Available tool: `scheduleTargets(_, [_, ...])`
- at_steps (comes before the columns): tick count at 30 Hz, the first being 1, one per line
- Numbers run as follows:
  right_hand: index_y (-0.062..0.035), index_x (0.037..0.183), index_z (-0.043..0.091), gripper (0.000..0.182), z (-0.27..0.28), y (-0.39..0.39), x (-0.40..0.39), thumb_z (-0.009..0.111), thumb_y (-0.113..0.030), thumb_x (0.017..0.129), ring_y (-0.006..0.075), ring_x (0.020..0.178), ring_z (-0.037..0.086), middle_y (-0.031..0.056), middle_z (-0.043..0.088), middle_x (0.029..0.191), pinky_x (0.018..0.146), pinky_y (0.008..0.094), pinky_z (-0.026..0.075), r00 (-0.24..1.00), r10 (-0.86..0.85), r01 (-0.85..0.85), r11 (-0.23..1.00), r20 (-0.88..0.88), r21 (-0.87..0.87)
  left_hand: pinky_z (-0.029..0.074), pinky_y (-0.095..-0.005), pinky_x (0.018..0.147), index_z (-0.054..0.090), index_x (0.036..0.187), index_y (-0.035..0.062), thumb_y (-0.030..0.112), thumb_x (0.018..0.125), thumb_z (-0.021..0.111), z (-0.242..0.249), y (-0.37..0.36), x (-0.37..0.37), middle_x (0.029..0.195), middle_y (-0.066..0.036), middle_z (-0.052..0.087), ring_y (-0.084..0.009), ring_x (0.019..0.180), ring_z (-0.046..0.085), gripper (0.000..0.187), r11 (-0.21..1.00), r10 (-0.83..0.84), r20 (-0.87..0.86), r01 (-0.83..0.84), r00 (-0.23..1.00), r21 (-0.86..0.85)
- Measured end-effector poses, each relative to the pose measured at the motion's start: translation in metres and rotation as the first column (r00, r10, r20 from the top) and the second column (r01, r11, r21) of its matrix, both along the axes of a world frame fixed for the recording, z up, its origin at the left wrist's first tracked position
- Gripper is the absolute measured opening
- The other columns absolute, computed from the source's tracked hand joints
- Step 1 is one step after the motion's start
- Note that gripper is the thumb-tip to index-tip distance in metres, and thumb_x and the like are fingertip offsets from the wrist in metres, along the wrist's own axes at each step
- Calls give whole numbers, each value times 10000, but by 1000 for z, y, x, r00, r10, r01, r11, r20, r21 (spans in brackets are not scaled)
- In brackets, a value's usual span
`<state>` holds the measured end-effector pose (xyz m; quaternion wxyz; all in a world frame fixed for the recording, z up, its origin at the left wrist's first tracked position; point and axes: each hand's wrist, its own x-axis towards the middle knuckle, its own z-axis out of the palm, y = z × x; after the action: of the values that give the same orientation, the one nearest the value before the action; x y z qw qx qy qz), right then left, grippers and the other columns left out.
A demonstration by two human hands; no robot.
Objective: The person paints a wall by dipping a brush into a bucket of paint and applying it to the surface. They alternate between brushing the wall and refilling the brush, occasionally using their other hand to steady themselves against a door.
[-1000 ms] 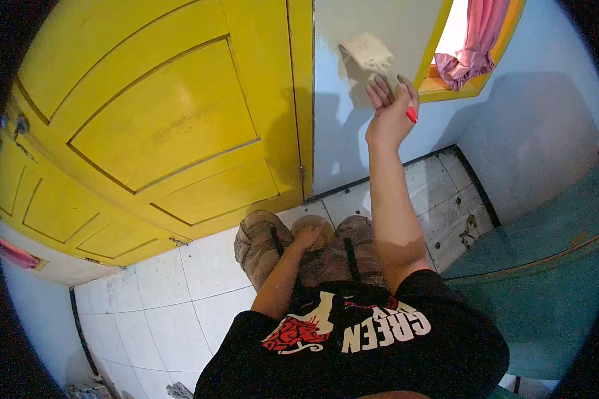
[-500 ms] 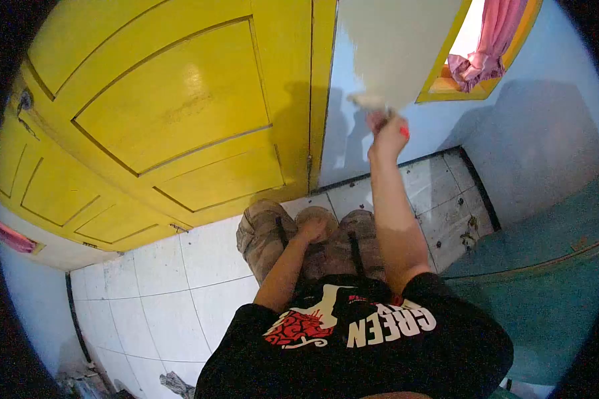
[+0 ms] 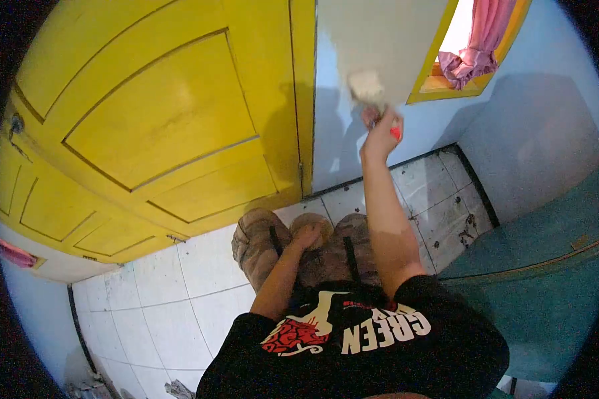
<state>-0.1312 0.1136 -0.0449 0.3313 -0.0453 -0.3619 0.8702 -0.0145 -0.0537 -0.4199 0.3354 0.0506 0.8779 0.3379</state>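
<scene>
My right hand (image 3: 383,133) is closed round the red handle of a paintbrush (image 3: 366,88), whose wide, pale bristles are against the wall or just in front of it. Cream paint (image 3: 379,40) covers the upper part of the light blue wall (image 3: 333,166), with a ragged edge near the bristles. Low between my knees, my left hand (image 3: 306,236) grips a round, beige container (image 3: 319,225). My fingers and the view angle hide most of what is in it.
A yellow panelled door (image 3: 173,113) stands left of the painted patch. To the right is a yellow-framed window (image 3: 439,86) with a knotted pink curtain (image 3: 476,60). White floor tiles (image 3: 160,286) carry dark specks near the corner. A teal surface (image 3: 532,266) lies at my right.
The paintbrush has swung from pointing left to pointing more upward on the wall. The view has shifted slightly, and my left hand stays at the container.
</scene>
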Motion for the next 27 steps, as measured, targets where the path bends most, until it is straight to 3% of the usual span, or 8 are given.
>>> scheduleTargets(4, [-25, 927, 466, 160, -63, 25, 20, 505, -159, 849, 218, 662, 602, 121, 583, 789, 617, 339, 539, 982, -9, 11, 1000, 188, -6, 363, -469, 904, 620, 895, -63, 670, 825, 229, -31, 4, 1, 886, -280, 588, -421, 912, 547, 833, 976, 208, -437, -156, 875, 152])
scheduleTargets(10, [6, 898, 485, 138, -32, 30, 2, 496, -116, 833, 209, 638, 594, 95, 575, 734, 618, 344, 542, 985, -15, 2, 998, 173, 70, 360, -465, 914, 603, 959, -65, 696, 804, 257, -26, 1, -2, 944, -283, 583, -420, 981, 531, 850, 993, 36, -129, -21, 991, 116])
scheduleTargets(13, [10, 921, 502, 162, 49, 19, 2, 483, -130, 842, 202, 693, 589, 98, 570, 802, 640, 319, 533, 1000, -3, 3, 1000, -2, -5, 257, -406, 1034, 385, 1315, 192, 443, 928, 217, -10, 1, -1, 1210, -197, 498, -328, 1154, 441, 492, 999, 32, -60, -33, 998, -12])
scheduleTargets(16, [2, 963, 504, 193, 93, 21, 14, 482, -151, 848, 200, 732, 589, 98, 565, 855, 635, 307, 528, 994, 25, -35, 996, -108, -85, 237, -432, 1037, 364, 1330, 219, 494, 918, 183, 7, 2, 15, 1268, -180, 453, -330, 1189, 404, 528, 977, -194, -382, 144, 903, -155])
scheduleTargets(19, [-10, 979, 499, 203, 79, 18, 10, 490, -167, 851, 204, 741, 589, 99, 564, 874, 614, 310, 526, 985, 32, -46, 996, -172, -77, 405, -459, 800, 605, 744, -1, 637, 841, 283, 19, 9, 12, 732, -236, 578, -370, 796, 572, 721, 986, 163, -229, -149, 960, 78])
scheduleTargets(22, [-22, 956, 487, 199, -3, 7, -12, 514, -191, 854, 200, 716, 588, 107, 573, 850, 577, 325, 523, 999, -14, 19, 993, -41, 120, 404, -475, 767, 608, 749, -5, 594, 855, 299, 48, 14, 16, 717, -214, 583, -371, 773, 574, 682, 976, 179, -289, -133, 941, 172])
scheduleTargets(25, [-21, 948, 485, 195, -41, 5, 25, 510, -194, 861, 194, 699, 589, 120, 582, 841, 585, 338, 527, 988, 105, -115, 990, 112, 87, 210, -460, 1037, 453, 1262, 204, 521, 909, 200, 80, 16, 13, 1324, -176, 385, -340, 1235, 337, 538, 996, 84, -111, -88, 990, -33])
scheduleTargets(27, [-21, 964, 486, 196, -62, 14, 37, 497, -190, 866, 197, 700, 590, 130, 585, 845, 599, 339, 530, 984, 109, -122, 989, 140, 84, 292, -422, 997, 464, 1250, 173, 513, 909, 235, 37, 10, 11, 1228, -196, 473, -319, 1169, 425, 533, 998, -18, -217, 4, 976, -67])
